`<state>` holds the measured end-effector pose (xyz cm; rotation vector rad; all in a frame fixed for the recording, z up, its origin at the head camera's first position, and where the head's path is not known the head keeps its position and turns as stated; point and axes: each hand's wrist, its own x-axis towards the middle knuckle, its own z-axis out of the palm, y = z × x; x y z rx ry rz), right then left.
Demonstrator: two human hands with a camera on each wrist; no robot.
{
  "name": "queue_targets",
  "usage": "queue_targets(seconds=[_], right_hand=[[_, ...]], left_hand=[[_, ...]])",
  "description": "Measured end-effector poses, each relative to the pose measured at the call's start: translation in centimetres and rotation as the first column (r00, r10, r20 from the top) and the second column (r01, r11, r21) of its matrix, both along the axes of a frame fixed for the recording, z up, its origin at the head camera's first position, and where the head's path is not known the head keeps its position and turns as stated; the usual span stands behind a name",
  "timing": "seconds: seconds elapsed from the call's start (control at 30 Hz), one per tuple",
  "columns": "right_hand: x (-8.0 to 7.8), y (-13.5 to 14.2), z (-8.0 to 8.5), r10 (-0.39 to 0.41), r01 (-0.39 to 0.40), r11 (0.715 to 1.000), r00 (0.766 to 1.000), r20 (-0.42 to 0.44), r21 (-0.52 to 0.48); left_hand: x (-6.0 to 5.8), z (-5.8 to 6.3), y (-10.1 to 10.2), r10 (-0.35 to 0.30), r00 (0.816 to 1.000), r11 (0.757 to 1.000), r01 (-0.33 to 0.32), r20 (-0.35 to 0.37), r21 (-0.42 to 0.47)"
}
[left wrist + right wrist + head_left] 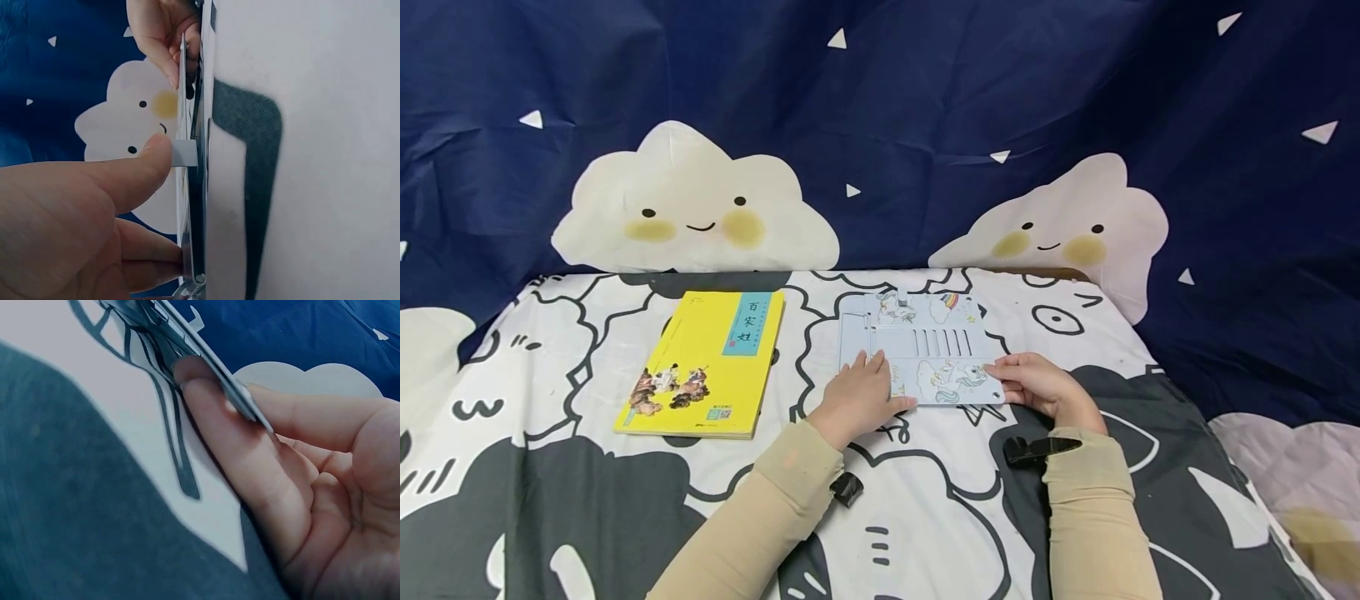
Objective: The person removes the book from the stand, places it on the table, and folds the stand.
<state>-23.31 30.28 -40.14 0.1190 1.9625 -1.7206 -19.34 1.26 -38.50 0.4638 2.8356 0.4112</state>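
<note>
A light-blue flat book stand [943,342] with slots and unicorn drawings lies on the cloth, in the middle of the head view. My right hand [1037,385] pinches its right front corner, thumb above and fingers beneath; the right wrist view shows this panel edge [215,356] between thumb and forefinger. Over the left part rests my left hand [859,392], its fingers fairly straight on the panel. In the left wrist view, the left thumb [147,165] touches a small pale tab [184,153] at the stand's front edge. The left fingertips are partly hidden behind that edge.
A yellow book [700,375] with a blue title label lies to the left of the stand. Black-and-white cartoon cloth [917,500] covers the table. Behind it hangs a navy curtain [895,100] with smiling clouds.
</note>
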Motion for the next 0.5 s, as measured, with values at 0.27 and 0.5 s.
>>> queue_targets(seconds=[0.27,0.5], right_hand=[[-0.11,-0.01,-0.14,0.004,-0.004,1.0,1.0,0.007,-0.015],[-0.07,-0.01,-0.05,0.005,-0.005,1.0,1.0,0.008,-0.017]], left_hand=[[0.05,-0.01,0.08,-0.005,1.0,0.999,0.006,0.004,-0.031],[-0.55,0.01,-0.32,-0.047,0.997,0.995,0.042,0.054,0.095]])
